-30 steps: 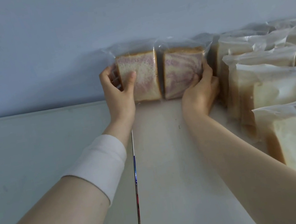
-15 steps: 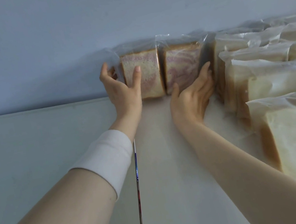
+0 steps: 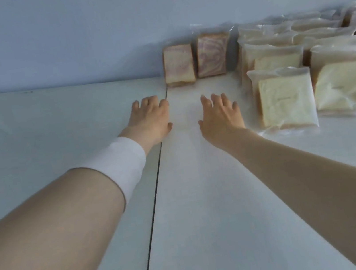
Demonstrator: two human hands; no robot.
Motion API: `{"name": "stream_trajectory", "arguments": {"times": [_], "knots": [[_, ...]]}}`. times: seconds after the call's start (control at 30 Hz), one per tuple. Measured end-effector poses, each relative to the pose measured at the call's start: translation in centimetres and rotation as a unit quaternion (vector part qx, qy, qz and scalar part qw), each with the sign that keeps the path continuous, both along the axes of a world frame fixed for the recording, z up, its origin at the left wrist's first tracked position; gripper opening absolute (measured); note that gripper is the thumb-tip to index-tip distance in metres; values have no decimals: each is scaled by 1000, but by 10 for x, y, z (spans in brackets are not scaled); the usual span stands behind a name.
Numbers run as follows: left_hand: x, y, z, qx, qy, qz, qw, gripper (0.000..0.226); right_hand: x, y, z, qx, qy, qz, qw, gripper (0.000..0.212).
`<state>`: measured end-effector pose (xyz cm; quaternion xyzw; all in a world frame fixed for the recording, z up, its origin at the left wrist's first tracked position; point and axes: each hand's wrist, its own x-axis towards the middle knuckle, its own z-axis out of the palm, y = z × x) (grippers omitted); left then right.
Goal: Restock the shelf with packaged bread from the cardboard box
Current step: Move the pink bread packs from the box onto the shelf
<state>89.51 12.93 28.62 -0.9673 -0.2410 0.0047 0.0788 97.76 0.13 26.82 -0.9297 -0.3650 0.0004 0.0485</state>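
Both hands have let go and drawn back, left hand (image 3: 150, 118) and right hand (image 3: 220, 116) empty with fingers spread, leaving two swirl loaves (image 3: 195, 62) upright at the shelf's (image 3: 206, 200) back edge, where a nudge might topple them.

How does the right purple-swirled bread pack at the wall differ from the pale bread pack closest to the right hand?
Colour: the swirled pack shows purple marbling; the pale pack is plain cream. Place: the swirled pack stands at the back against the wall; the pale pack is in the front row. Both are in clear bags on the shelf.
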Motion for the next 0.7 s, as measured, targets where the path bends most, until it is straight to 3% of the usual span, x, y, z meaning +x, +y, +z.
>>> {"name": "stream_trajectory", "arguments": {"times": [0.2, 0.3, 0.43, 0.7], "knots": [[-55, -72, 28, -35, 100, 34, 994, 51, -56, -82, 28, -46, 6, 30, 999, 49], [-75, -106, 40, -56, 94, 11, 994, 53, -85, -130, 38, -47, 8, -1, 999, 50], [-104, -157, 43, -82, 78, -49, 992, 56, -129, -186, 32, -61, 28, -63, 996, 50], [-133, -293, 34, -40, 131, -183, 973, 52, -190, -324, 16, -65, 52, -155, 984, 48]]}}
